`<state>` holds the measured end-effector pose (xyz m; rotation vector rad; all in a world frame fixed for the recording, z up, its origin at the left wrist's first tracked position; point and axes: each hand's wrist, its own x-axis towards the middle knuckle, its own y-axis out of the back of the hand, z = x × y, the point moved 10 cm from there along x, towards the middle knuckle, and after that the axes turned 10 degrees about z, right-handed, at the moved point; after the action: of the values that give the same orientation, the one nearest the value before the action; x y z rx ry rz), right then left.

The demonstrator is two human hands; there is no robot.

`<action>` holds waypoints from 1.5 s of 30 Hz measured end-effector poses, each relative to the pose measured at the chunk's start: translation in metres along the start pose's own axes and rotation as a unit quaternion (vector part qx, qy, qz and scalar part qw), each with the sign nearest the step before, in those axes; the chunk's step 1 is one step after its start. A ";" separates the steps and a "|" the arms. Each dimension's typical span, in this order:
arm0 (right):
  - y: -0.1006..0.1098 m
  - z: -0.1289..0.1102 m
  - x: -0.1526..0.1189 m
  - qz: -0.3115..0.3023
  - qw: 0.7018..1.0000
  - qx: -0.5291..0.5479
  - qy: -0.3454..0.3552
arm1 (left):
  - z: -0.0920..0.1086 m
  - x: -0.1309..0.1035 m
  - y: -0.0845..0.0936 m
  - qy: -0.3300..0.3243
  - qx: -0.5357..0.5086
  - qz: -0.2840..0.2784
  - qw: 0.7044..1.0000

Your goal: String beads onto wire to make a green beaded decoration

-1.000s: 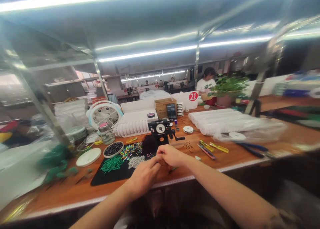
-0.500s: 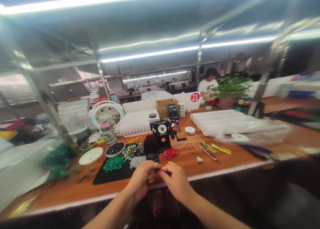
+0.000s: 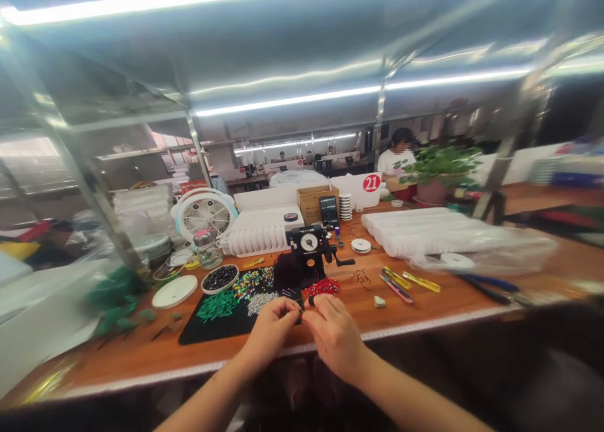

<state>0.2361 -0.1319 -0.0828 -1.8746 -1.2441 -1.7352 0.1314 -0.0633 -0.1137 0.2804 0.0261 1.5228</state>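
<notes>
My left hand (image 3: 274,324) is closed in a pinch above the table's front edge. Close beside it, my right hand (image 3: 334,332) is closed too, its fingertips almost meeting the left ones. A small dark thing shows between the fingertips, too tiny to name. Just behind the hands lie a pile of red pieces (image 3: 321,287) and silver-grey pieces (image 3: 262,303). Green stick-like pieces (image 3: 217,304) and mixed coloured beads (image 3: 252,283) lie on the black mat (image 3: 202,335). A black hand-crank machine with a dial (image 3: 309,242) stands behind them.
A bowl of black pieces (image 3: 220,279), a white lid (image 3: 174,292) and a fan (image 3: 207,216) are at left. Cutters with yellow handles (image 3: 421,282), pliers (image 3: 486,287) and plastic-wrapped white rolls (image 3: 419,227) lie at right. A person (image 3: 397,158) sits beyond a plant (image 3: 436,168).
My right hand has turned so its back shows more, its fingers curled higher near the left fingertips. The left hand stays pinched. The whole view has shifted slightly.
</notes>
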 end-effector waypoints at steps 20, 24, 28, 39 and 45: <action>-0.031 0.060 0.030 -0.091 0.962 0.139 -0.217 | 0.025 -0.010 -0.005 -0.207 0.186 -0.013 0.960; -0.010 0.049 0.012 -0.031 0.969 0.097 -0.225 | -0.006 -0.001 0.009 -0.001 0.025 0.045 0.999; -0.028 0.036 -0.015 -0.104 0.958 0.098 -0.250 | -0.019 -0.003 0.005 0.059 -0.016 0.033 0.998; -0.034 0.020 0.030 -0.126 0.975 0.143 -0.112 | 0.028 -0.024 0.005 -0.239 0.265 0.012 0.934; -0.054 0.042 0.042 -0.147 0.964 0.157 -0.157 | 0.030 -0.031 -0.007 -0.336 0.349 -0.014 0.875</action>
<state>0.2196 -0.0541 -0.0716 -1.8938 -1.8778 -1.2896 0.1418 -0.0986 -0.0909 1.3736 0.0275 1.2655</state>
